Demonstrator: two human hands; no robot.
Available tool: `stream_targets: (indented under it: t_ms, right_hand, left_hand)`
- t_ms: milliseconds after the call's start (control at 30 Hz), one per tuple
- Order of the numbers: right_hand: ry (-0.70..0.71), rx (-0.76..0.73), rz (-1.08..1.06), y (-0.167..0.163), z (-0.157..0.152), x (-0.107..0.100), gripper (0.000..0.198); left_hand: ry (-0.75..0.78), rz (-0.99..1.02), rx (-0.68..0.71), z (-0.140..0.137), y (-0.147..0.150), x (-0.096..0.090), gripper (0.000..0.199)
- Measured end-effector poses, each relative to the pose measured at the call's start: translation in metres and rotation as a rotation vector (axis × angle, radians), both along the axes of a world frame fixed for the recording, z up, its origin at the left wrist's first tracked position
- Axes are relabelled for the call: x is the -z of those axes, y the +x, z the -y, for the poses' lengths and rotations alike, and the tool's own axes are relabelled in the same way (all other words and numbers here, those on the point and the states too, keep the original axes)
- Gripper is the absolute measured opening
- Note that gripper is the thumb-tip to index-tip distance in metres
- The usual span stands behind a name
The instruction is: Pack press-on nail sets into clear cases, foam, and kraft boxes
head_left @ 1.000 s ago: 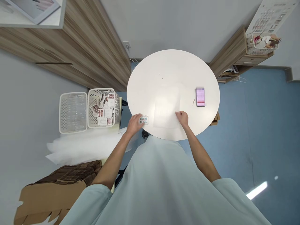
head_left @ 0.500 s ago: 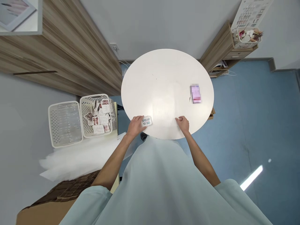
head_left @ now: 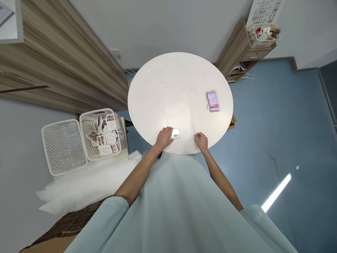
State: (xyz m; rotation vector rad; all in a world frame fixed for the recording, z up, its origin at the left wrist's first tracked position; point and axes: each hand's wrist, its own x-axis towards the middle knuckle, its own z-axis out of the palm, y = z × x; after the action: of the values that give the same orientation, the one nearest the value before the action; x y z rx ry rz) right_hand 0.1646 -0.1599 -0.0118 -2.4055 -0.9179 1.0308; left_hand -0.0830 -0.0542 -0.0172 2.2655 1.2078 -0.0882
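My left hand (head_left: 164, 137) grips the left edge of a small clear plastic case (head_left: 175, 133) at the near edge of the white round table (head_left: 173, 70). Light glares off its lid, and small bluish-grey pieces show faintly through the lower part. To the right of the case, my right hand (head_left: 201, 141) rests on the tabletop with its fingers curled together in a pinch. Whatever may be between those fingertips is too small to make out. A gap of bare tabletop separates this hand from the case.
A pixelated purple-and-pink item (head_left: 212, 101) lies on the table's right side. At left, a white basket (head_left: 119, 131) holds many printed cards, beside a second basket (head_left: 44, 147) with clear plastic pieces. A wooden cabinet (head_left: 100, 63) and a shelf unit (head_left: 235, 52) stand behind.
My left hand has brought the case rightward, closer to my right hand, and glare now covers its lid. The fingers of my right hand have curled in more. The whole view has shifted slightly.
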Motion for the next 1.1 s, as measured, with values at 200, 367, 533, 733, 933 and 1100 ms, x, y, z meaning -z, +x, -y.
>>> stream_targets:
  t_ms: [200, 367, 533, 733, 933, 1100]
  right_hand:
    - [0.124, -0.13, 0.031, -0.019, -0.002, -0.022, 0.02]
    - [0.235, -0.376, 0.064, -0.052, -0.015, -0.038, 0.019]
    - [0.21, -0.62, 0.069, -0.08, -0.033, -0.035, 0.016]
    - [0.107, -0.782, 0.08, -0.098, -0.044, -0.02, 0.016]
    - [0.022, -0.852, 0.064, -0.11, -0.049, -0.005, 0.02]
    - [0.026, -0.856, 0.012, -0.107, -0.047, -0.001, 0.018]
  left_hand:
    - [0.002, 0.04, -0.013, 0.006, -0.004, 0.003, 0.064]
    - [-0.007, 0.059, -0.036, 0.008, -0.001, 0.005, 0.066]
    - [-0.022, 0.094, -0.075, 0.011, 0.001, 0.006, 0.061]
    - [-0.086, 0.211, -0.29, 0.018, -0.016, 0.002, 0.051]
    - [-0.334, 0.189, -0.66, 0.021, -0.018, 0.001, 0.036]
    - [-0.36, 0.132, -0.754, 0.016, -0.007, 0.01, 0.019]
